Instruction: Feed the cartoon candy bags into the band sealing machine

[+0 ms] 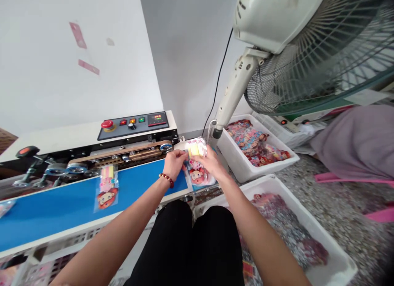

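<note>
Packet (198, 177) is just past the right end of the blue belt (66, 206), clear bag with a red-haired figure inside. Both hands on it: left hand (175, 165) has thumb and fingertips bunched on its upper left edge, right hand (212, 163) grips its upper right, thumb across the front. Exact pinch on the left is partly hidden.

Risks, my read: bag film is thin and slick, so an uneven pull could crease the mouth or tip the contents out. Left hand sits close to the roller (166, 146); if the belt is running (can't tell from a still), fingers or the bead bracelet (166, 179) could snag. Bag going in skewed would probably wrinkle.

Room: belt is bare between the left hand and the second packet (106, 193), so there's slack leftward. Far side is closed off by the machine (135, 128). Right side is tight: fan post (232, 89) and upper bin (294, 159) just beyond the right hand. Near edge is crowded by the knees (177, 220) and lower bin (346, 263); anything dropped off the belt end could land there.
</note>
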### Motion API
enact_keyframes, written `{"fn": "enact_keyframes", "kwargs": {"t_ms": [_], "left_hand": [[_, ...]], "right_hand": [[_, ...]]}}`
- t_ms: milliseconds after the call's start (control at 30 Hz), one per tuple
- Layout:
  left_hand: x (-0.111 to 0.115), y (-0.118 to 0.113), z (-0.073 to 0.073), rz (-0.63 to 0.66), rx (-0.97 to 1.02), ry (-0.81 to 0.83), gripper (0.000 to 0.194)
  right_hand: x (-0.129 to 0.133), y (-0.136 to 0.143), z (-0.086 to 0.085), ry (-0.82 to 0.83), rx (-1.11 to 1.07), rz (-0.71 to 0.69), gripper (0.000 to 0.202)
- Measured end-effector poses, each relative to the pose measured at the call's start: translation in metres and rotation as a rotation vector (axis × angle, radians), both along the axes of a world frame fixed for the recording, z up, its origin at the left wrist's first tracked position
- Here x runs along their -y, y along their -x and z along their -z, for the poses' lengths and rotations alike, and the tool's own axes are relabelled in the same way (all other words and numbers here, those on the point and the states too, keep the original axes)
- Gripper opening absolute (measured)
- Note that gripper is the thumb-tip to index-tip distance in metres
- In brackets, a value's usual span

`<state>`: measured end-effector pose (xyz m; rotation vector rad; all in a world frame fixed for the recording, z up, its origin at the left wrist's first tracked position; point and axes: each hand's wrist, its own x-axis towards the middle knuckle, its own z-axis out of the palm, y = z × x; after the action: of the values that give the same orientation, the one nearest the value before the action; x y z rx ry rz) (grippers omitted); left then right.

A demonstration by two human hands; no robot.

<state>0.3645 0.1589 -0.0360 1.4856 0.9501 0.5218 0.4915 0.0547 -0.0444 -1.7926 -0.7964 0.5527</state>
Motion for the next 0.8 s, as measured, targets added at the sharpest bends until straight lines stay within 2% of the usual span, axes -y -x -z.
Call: {"fn": "enact_keyframes", "kwargs": {"t_ms": [100,267,367,467,567,667,733,800], "left_hand": [[-0.007,0.007,0.003,-0.045,-0.043,-0.02,0.016],[-0.01,0.018,0.001,0.004,-0.016,-0.12,0.019],[-0.011,0.015,-0.008,-0.022,0.078,-0.207,0.037],[-0.017,0.009,-0.022,0.102,0.12,-0.33,0.048],[-0.024,0.004,-0.035,0.286,0.035,-0.368,0.035],[-0.031,0.003,-0.042,0.372,-0.013,-0.317,0.024],[-0.034,0.003,-0.043,0.38,-0.04,-0.361,0.02],[-0.033,0.006,-0.041,0.29,-0.078,-0.438,0.02]], "right_hand": [[0.004,-0.003,-0.001,-0.043,-0.09,-0.027,0.043],[0.006,-0.003,0.003,-0.062,-0.113,-0.032,0.039],[0.007,-0.001,0.003,-0.066,-0.035,-0.009,0.037],[0.01,0.002,-0.001,-0.063,-0.013,-0.002,0.038],[0.014,0.004,-0.006,-0.058,-0.013,-0.018,0.036],[0.016,0.006,-0.007,-0.052,0.014,-0.011,0.034],[0.017,0.007,-0.005,-0.058,0.01,-0.002,0.034],[0.016,0.006,-0.002,-0.066,-0.019,0.007,0.035]]}}
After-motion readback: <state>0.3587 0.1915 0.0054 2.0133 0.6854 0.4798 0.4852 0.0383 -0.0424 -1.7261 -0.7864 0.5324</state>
